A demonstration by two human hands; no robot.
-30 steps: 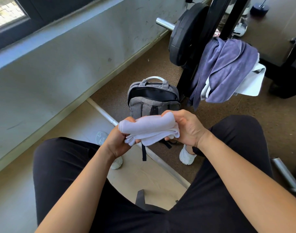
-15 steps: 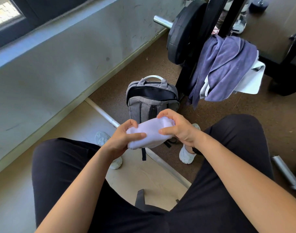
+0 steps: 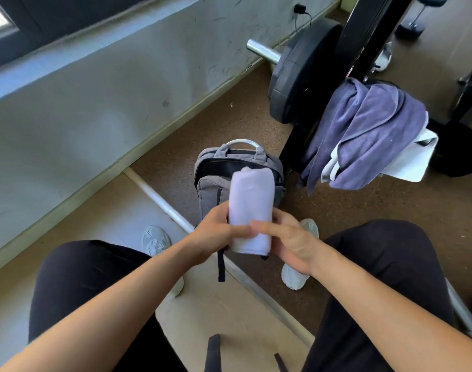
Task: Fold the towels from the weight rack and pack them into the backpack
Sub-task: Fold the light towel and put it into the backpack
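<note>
Above the lap, the left hand [image 3: 216, 232] and right hand [image 3: 288, 242] are holding the lower end of a folded pale towel [image 3: 251, 200], each grip wrapping it from its own side, the bundle standing upright between them. Just beyond, the grey backpack [image 3: 212, 189] is standing open on the floor, the towel's upper end overlapping its mouth. Farther off, a purple towel [image 3: 363, 130] and a white towel [image 3: 414, 159] are hanging on the weight rack [image 3: 363, 36].
</note>
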